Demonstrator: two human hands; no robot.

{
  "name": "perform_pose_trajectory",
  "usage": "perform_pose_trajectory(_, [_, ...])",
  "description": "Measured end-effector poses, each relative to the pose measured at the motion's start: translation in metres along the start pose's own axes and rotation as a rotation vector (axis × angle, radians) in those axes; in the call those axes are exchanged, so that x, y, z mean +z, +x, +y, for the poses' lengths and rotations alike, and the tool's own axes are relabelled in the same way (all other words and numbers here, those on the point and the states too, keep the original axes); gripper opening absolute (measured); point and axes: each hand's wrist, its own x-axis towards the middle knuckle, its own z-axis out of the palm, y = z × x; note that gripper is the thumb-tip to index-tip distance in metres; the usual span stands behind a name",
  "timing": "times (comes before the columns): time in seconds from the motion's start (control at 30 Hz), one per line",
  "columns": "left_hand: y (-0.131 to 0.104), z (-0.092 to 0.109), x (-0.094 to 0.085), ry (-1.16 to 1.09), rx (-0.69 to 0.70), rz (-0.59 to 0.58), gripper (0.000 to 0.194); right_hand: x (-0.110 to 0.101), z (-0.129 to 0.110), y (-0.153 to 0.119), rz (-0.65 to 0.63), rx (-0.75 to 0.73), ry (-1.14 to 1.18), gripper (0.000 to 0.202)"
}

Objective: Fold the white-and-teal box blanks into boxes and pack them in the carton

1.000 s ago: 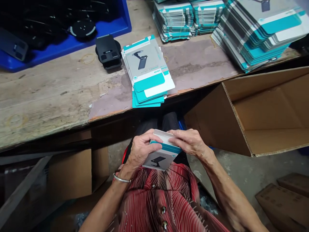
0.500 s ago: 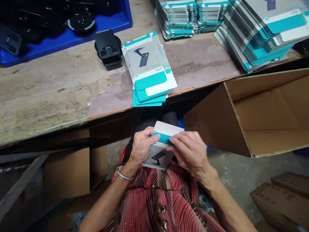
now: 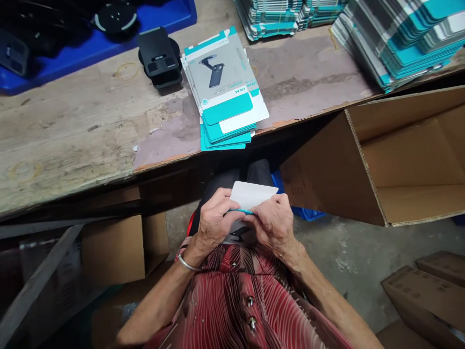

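Low in front of my body, a small carton (image 3: 252, 194) with a white flap and a teal edge is held between both hands. My left hand (image 3: 216, 220) pinches its left side, thumb along the teal edge. My right hand (image 3: 274, 220) grips the right side, fingers bent at the same edge. Part of the grey printed face shows below, mostly covered by the hands. On the bench, flat printed cartons (image 3: 223, 72) lie in a small stack, their teal flaps over the front edge. Left of them sits a black folded holder (image 3: 159, 58).
A blue tray (image 3: 160, 22) of black devices is at the back left. Tall stacks of flat cartons (image 3: 410, 53) stand at the back right. An open cardboard box (image 3: 327, 169) sits right, below the bench (image 3: 90, 116); another box (image 3: 114, 249) is lower left.
My right hand has closed in on the carton's teal edge. The teal flap now shows only as a thin edge, with more white flap visible. The view has shifted slightly.
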Motion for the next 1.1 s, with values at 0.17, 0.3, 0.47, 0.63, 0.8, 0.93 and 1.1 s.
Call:
perform_pose_trajectory(0.17, [-0.007,0.005,0.006,-0.030,-0.089,0.064,0.009,-0.018,-0.004,0.003,-0.032,0.014,0.066,0.029])
perform_pose_trajectory(0.3, [-0.003,0.002,0.011,-0.255,-0.204,0.097,0.004,-0.057,0.016,0.042,-0.057,0.029,-0.009,0.019])
perform_pose_trajectory(0.47, [-0.002,0.006,0.006,-0.363,-0.388,0.063,0.019,-0.062,0.030,0.102,-0.753,-0.037,0.130,0.013])
perform_pose_trajectory(0.63, [0.015,0.023,-0.003,-0.135,-0.489,0.065,0.021,-0.044,0.032,0.123,-0.998,-0.128,0.179,0.024])
perform_pose_trajectory(0.8, [0.018,0.028,-0.001,0.093,-0.329,0.007,0.011,-0.035,0.043,0.119,-1.047,-0.217,0.254,0.020])
perform_pose_trajectory(0.93, [-0.002,0.022,0.005,0.125,0.026,0.195,0.010,-0.036,0.041,0.099,-0.936,-0.459,0.130,0.018])
perform_pose_trajectory(1.1, [-0.011,0.019,0.010,0.194,0.216,0.240,0.005,-0.046,0.041,0.086,-0.901,-0.309,0.308,0.041])
